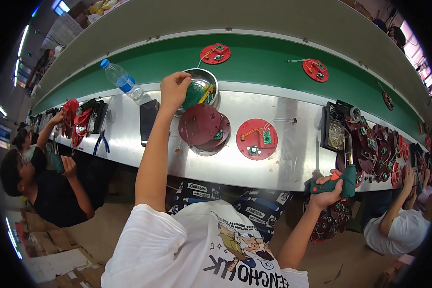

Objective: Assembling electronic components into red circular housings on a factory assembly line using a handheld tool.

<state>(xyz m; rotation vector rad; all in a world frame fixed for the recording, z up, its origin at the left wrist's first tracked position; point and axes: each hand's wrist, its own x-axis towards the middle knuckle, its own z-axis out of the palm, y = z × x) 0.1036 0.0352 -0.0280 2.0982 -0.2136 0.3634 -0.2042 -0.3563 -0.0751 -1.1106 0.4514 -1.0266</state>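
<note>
My left hand (174, 91) hovers over the near-left side of a metal bowl (215, 79). Its thumb and fingers are pinched together; what they hold, if anything, is too small to make out. Inside the bowl are green and yellow pieces (197, 92). My right hand (327, 192) grips a dark green power screwdriver (348, 181) with an orange trigger, at the table's front edge. Between my hands lies a red round plate (257, 139) with a small green circuit board and thin wires. Dark red discs (199, 125) are stacked just in front of the bowl.
A black phone (149, 122) and a water bottle (122, 80) lie left of the bowl, with blue-handled pliers (101, 143) farther left. Red plates (215, 54) rest on the green belt. At right stand a black parts box (333, 127) and piled discs (369, 144). Co-workers sit on both sides.
</note>
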